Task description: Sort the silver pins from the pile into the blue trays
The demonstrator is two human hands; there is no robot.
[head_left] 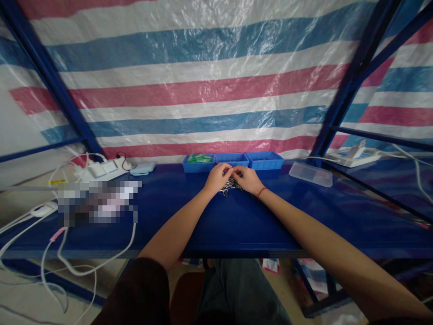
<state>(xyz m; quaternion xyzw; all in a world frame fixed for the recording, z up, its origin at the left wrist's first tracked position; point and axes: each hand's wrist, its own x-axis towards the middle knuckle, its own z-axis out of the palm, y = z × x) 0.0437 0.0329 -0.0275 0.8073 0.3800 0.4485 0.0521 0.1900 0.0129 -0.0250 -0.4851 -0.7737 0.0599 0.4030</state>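
Slim metal pieces [230, 184] lie heaped on the counter [216, 221], the clock's centre. Over them, left hand [217, 177] and right hand [248, 179] meet, fingertips pinched; I cannot tell what they grasp. At ten, the first bin [196, 168] holds green items [200, 158]; at twelve, the middle bin [232, 157], and at two, the third bin [267, 165], have unclear contents; at three, a clear tray [310, 174].
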